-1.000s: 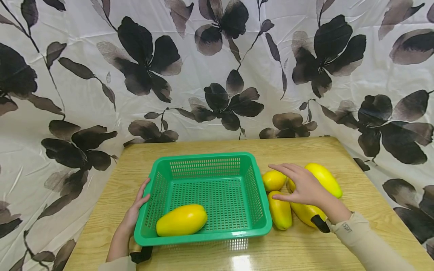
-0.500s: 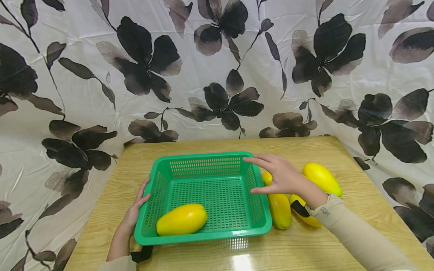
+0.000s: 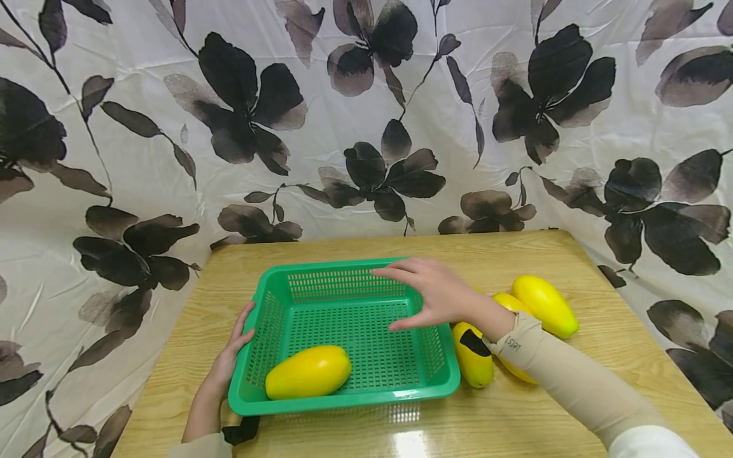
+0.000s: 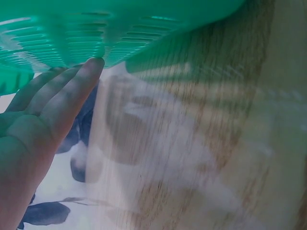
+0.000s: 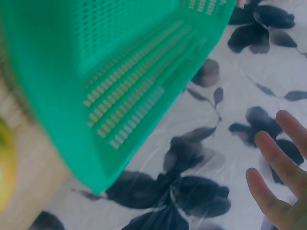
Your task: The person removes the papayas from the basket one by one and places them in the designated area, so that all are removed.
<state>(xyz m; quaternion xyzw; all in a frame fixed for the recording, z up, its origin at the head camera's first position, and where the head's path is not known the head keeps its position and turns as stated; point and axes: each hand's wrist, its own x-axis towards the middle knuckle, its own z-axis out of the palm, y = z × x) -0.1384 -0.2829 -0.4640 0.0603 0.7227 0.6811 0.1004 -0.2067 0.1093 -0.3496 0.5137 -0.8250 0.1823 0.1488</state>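
In the head view a green plastic basket (image 3: 349, 402) with slotted walls stands on the table. One yellow oblong fruit (image 3: 308, 373), papaya-like, lies inside at its front left. My left hand (image 3: 224, 362) rests against the basket's left side; straight fingers (image 4: 72, 91) touch its outer wall in the left wrist view. Over the basket's right part hovers my right hand (image 3: 438, 296), thumb and fingers spread, nothing between them. The right wrist view shows its spread fingers (image 5: 283, 163) apart from the basket (image 5: 129, 110).
Right of the basket lie several more yellow fruits: one close by its wall (image 3: 475, 372), another greenish-tipped fruit (image 3: 545, 306) farther right, others partly hidden by my right forearm. A floral cloth (image 3: 366, 114) hangs behind the wooden table (image 3: 321, 439).
My right hand has moved left, from above the loose fruits to over the basket's right part, staying spread and empty. The left hand and the fruit in the basket have kept their places.
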